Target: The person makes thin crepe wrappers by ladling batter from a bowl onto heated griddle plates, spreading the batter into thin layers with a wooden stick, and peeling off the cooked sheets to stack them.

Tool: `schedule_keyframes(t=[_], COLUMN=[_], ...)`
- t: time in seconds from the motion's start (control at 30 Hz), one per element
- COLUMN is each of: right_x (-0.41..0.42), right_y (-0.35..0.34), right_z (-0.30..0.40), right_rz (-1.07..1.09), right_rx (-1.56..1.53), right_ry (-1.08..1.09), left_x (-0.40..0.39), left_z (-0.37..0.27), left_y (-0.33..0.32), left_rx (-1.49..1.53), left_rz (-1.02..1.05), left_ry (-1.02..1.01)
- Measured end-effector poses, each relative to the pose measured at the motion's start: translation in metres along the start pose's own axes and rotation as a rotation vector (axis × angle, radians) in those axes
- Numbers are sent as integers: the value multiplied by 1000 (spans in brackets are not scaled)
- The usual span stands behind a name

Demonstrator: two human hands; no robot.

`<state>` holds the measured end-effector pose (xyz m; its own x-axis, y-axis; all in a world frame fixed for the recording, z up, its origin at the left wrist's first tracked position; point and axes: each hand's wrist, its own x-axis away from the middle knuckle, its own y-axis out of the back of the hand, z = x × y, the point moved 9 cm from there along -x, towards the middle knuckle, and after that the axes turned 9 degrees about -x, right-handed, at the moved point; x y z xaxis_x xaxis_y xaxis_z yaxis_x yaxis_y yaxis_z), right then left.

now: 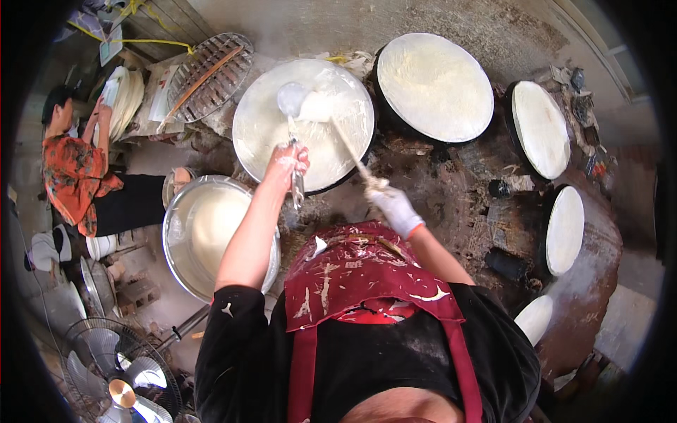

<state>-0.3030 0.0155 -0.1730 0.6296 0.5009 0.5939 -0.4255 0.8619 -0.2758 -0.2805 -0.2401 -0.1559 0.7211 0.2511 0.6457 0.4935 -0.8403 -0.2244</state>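
Observation:
My left hand (290, 165), bare and smeared with white, is closed round the handle of a metal ladle (292, 99). The ladle's round bowl is over a wide, shallow round pan (254, 143) coated with pale batter. A white glove covers my right hand (394, 209), which grips a wooden stick (348, 144) with cord-like wrapping near the glove. The stick's far end meets a white patch in the pan, right of the ladle bowl; its tip is unclear. Below left of the pan, a large metal basin (172, 254) holds creamy liquid.
Several round batter-covered pans curve away to the right, the nearest (436, 87) beside my pan. At upper left are a slatted round rack (211, 76) and a person in an orange patterned shirt (76, 180) handling stacked pale sheets. A fan (121, 391) stands lower left.

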Motion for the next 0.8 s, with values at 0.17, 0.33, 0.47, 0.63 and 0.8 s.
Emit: schedule_keyframes(t=[0.17,0.33,0.47,0.63,0.8], right_x=[-4,3,4,8,58], right_y=[-23,-60,-52,-26,37], right_z=[-32,-41,-29,25,17], right_rz=[-138,124,51,-204,-129], right_rx=[-141,-198,-273,857,707], right_ry=[23,-161,-147,337,347], left_x=[39,46,72,128,121], left_z=[19,23,-1,-29,-67], left_y=[-3,-18,2,27,-16], left_rx=[259,433,856,322,600], left_rz=[10,111,300,531,503], left_ry=[34,150,32,-74,31])
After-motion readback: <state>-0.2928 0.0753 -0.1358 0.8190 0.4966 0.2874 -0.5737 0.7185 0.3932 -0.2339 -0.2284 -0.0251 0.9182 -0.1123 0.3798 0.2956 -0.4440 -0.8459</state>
